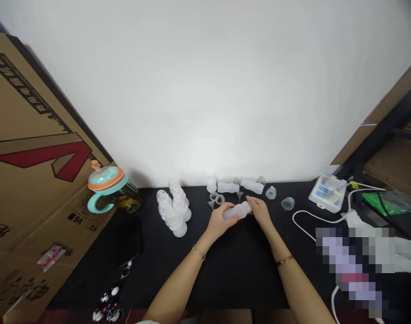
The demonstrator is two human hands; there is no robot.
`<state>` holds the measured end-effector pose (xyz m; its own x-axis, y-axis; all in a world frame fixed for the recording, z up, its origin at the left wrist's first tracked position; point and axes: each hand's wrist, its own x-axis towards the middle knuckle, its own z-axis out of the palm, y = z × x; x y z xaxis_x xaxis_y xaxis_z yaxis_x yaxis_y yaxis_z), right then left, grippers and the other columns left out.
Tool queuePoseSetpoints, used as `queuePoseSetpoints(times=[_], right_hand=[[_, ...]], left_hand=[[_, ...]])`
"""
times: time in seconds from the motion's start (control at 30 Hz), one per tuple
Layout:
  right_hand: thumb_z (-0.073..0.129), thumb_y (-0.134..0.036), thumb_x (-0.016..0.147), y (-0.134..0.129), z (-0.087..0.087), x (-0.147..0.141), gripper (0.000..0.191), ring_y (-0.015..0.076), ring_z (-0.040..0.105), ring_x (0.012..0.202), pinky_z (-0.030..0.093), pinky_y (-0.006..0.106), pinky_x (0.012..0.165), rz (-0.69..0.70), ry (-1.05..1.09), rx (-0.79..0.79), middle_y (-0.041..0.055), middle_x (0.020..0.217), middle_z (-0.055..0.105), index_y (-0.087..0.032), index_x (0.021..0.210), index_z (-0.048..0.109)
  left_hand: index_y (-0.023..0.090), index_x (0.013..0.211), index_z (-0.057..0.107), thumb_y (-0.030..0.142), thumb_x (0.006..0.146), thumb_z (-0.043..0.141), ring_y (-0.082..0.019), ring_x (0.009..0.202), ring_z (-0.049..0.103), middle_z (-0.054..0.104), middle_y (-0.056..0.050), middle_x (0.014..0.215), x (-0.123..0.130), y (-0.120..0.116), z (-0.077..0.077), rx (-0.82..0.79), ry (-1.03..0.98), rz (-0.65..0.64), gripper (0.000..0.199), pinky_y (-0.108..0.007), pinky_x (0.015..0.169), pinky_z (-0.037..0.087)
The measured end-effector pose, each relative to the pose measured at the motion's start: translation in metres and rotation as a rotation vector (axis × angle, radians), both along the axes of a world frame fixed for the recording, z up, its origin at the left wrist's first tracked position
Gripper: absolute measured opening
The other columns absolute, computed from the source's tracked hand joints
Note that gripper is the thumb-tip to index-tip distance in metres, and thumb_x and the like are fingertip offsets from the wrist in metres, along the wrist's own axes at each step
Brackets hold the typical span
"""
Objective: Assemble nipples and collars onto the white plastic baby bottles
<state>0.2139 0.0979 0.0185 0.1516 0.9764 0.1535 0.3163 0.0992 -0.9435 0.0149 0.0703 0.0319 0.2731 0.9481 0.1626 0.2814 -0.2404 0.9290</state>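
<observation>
A translucent white plastic bottle point(237, 212) lies tilted between my two hands. My left hand point(222, 218) is wrapped around its body. My right hand point(258, 209) pinches the collar at the neck end, which points right. Just behind my hands, two narrow-necked bottle bodies point(228, 187) lie on their sides, and a small white bottle point(211, 184) stands upright. Round rings point(220, 199) and small clear funnel-shaped pieces point(211, 204) lie close to my left hand. To the right of my right hand are clear dome caps point(288, 203).
A cluster of white bottles point(176, 224) stands at left on the black table point(239, 279). Further left are a lidded drink jug point(107, 184), a phone point(128, 241) with a beaded charm, and a cardboard box point(30, 157). At right sit a white power box point(328, 192) and cables.
</observation>
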Motion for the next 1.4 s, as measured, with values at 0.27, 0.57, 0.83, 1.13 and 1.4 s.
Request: queuePoseSetpoints(times=[0.27, 0.57, 0.83, 1.13, 1.4], right_hand=[[0.052, -0.058, 0.087, 0.002, -0.002, 0.001, 0.047, 0.0157, 0.044, 0.047, 0.032, 0.028, 0.05, -0.01, -0.009, -0.006, -0.0032, 0.046, 0.044, -0.022, 0.056, 0.05], [0.052, -0.057, 0.087, 0.003, -0.002, 0.001, 0.047, 0.0159, 0.044, 0.046, 0.032, 0.028, 0.05, -0.004, -0.017, -0.016, -0.0036, 0.046, 0.044, -0.023, 0.055, 0.049], [0.053, -0.066, 0.09, -0.005, 0.001, -0.007, 0.049, 0.016, 0.045, 0.049, 0.034, 0.027, 0.053, -0.081, 0.013, 0.067, -0.0054, 0.047, 0.045, -0.022, 0.068, 0.057], [0.062, -0.06, 0.087, -0.008, 0.009, -0.011, 0.042, 0.0144, 0.041, 0.049, 0.034, 0.027, 0.051, -0.182, 0.084, 0.195, -0.0069, 0.051, 0.043, -0.019, 0.091, 0.07], [0.067, -0.063, 0.079, -0.008, 0.013, -0.008, 0.046, 0.0143, 0.04, 0.049, 0.034, 0.028, 0.05, -0.237, 0.091, 0.171, -0.0055, 0.05, 0.044, -0.017, 0.082, 0.072]], left_hand=[[0.023, 0.11, 0.068, 0.039, 0.08, 0.073, -0.021, 0.092, 0.07, 0.076, -0.002, 0.103, 0.001, -0.002, 0.002, 0.033, 0.059, 0.02, 0.035, -0.032, 0.085, 0.051], [0.026, 0.111, 0.068, 0.039, 0.079, 0.073, -0.022, 0.091, 0.071, 0.076, -0.001, 0.103, 0.001, -0.001, 0.001, 0.044, 0.126, 0.036, 0.034, -0.032, 0.087, 0.052], [0.027, 0.115, 0.067, 0.04, 0.082, 0.07, -0.023, 0.1, 0.071, 0.076, -0.002, 0.111, 0.001, -0.002, 0.002, 0.12, 0.162, 0.092, 0.035, -0.033, 0.093, 0.051], [0.027, 0.113, 0.067, 0.042, 0.083, 0.071, -0.023, 0.101, 0.071, 0.076, -0.002, 0.113, 0.001, -0.002, 0.001, 0.163, 0.119, 0.205, 0.033, -0.035, 0.094, 0.052], [0.028, 0.114, 0.068, 0.041, 0.083, 0.071, -0.023, 0.098, 0.072, 0.076, -0.002, 0.112, 0.001, -0.002, -0.002, 0.177, 0.157, 0.199, 0.033, -0.034, 0.093, 0.053]])
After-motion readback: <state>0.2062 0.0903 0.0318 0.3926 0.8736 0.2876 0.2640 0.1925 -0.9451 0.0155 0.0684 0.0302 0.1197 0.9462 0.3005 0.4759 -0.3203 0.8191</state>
